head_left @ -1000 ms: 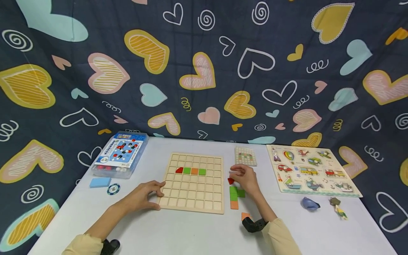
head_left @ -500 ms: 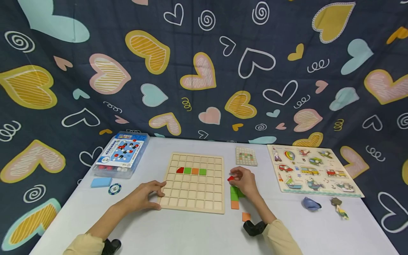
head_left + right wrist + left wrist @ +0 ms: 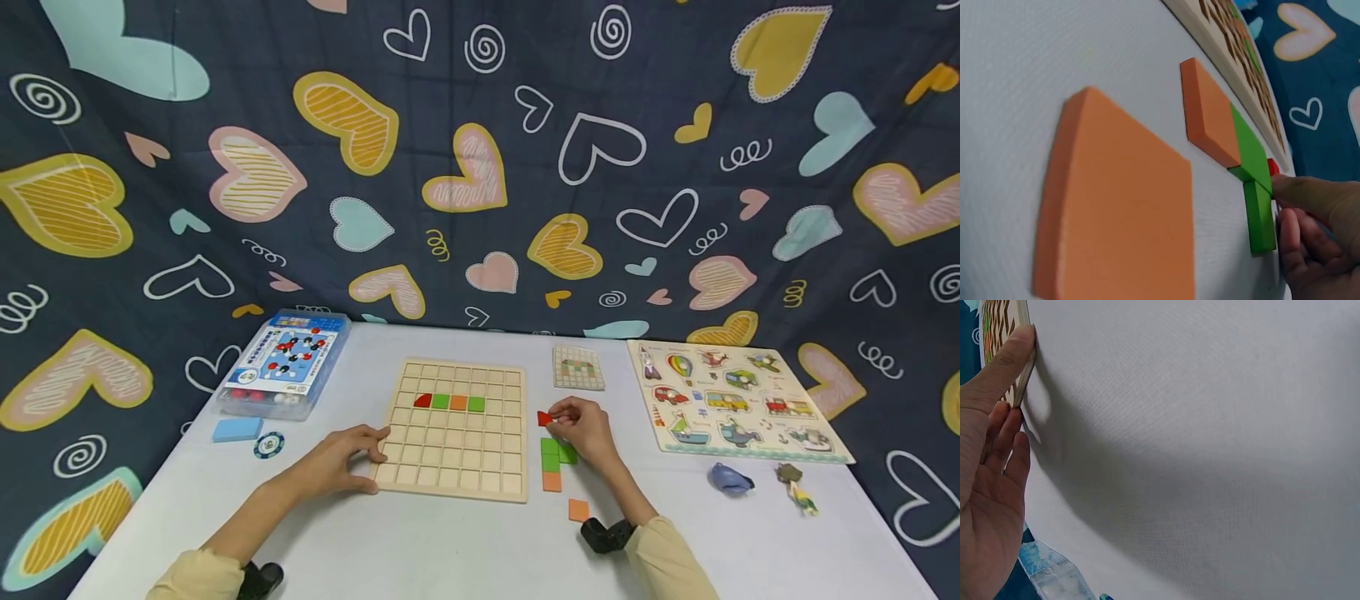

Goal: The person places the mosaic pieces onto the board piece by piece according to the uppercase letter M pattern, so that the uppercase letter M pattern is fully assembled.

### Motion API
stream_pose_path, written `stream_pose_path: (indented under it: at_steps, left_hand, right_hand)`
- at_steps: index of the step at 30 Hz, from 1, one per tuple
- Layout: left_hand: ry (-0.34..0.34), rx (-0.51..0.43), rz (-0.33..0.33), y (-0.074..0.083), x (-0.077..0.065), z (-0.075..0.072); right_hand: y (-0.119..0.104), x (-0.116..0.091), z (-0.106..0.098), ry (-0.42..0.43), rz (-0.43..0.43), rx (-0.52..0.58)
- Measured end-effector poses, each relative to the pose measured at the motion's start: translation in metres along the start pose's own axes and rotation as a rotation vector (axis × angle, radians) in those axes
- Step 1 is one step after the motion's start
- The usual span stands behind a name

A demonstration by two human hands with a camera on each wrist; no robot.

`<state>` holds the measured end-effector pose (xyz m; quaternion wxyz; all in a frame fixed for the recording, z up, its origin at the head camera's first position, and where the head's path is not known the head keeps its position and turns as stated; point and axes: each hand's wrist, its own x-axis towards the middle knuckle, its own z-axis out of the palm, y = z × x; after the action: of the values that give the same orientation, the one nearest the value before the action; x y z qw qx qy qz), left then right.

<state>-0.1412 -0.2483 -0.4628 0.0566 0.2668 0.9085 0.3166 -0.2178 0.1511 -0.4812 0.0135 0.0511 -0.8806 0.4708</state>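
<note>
Case (image 3: 288, 367) left of grid board (image 3: 450, 457), loose tiles (image 3: 551, 463) right, some seemingly touching, card (image 3: 578, 368) behind

We can read no word, number or brand for certain: the print on the plastic box (image 3: 283, 367) and the markings on the round chip (image 3: 269, 445) are too small for us to decipher.

A dark blue cloth (image 3: 480, 232) is hung behind the counter (image 3: 465, 550) and along its left and right sides. The cloth is filled with hearts (image 3: 566, 247) in yellow, pink, pale blue and white, and with white swirls (image 3: 486, 47). The white counter is lit softly.
</note>
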Motion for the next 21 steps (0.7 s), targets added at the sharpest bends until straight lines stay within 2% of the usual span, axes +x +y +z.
stream_pose_path:
  at_steps: [15, 21]
  left_hand:
    - [0.001, -0.003, -0.006, -0.0007, 0.0002, 0.0016]
    - [0.003, -0.008, -0.012, -0.0004, -0.0002, 0.0016]
  right_hand:
    - [0.0025, -0.0009, 0.0029, 0.058, 0.007, 0.033]
    - [0.0038, 0.0014, 0.0026, 0.052, -0.001, 0.033]
